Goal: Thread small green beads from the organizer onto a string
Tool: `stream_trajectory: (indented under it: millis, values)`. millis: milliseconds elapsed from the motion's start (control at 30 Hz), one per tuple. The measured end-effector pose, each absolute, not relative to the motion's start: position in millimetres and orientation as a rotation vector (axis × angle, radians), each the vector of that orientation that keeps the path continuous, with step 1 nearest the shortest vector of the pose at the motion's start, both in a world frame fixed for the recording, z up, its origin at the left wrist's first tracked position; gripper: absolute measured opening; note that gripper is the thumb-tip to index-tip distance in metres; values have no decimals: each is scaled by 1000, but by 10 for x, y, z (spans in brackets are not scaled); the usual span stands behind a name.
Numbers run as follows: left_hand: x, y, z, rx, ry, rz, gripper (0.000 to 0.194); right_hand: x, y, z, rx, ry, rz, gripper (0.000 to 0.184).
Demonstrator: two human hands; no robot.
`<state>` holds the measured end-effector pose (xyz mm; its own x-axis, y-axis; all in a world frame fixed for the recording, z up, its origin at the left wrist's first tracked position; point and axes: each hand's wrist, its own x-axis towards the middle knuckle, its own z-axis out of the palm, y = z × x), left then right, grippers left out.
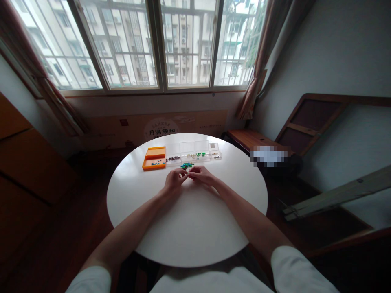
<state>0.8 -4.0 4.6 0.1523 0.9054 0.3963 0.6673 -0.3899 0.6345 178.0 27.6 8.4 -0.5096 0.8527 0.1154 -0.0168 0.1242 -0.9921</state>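
Note:
My left hand and my right hand meet over the white round table, fingertips pinched together. Something small seems to sit between them, too tiny to name. Just beyond the fingers lies a pile of small blue and green pieces. An orange case stands open at the back left, with several small blue and dark pieces inside. To its right is a row of clear plastic boxes with lids up; they hold dark, cream and green pieces.
A brown wooden bench stands beyond the table at the right, with a blurred white patch over it. Behind the table, a long printed cardboard panel leans under the window. A wooden board juts in from the right.

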Motion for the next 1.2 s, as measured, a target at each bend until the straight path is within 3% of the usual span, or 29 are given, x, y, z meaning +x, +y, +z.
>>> stream_trajectory:
  millis: [1200]
  values:
    - [20,-43,57,2138,1506,1123,20,1781,265,112,-838,-1636,1533,37]
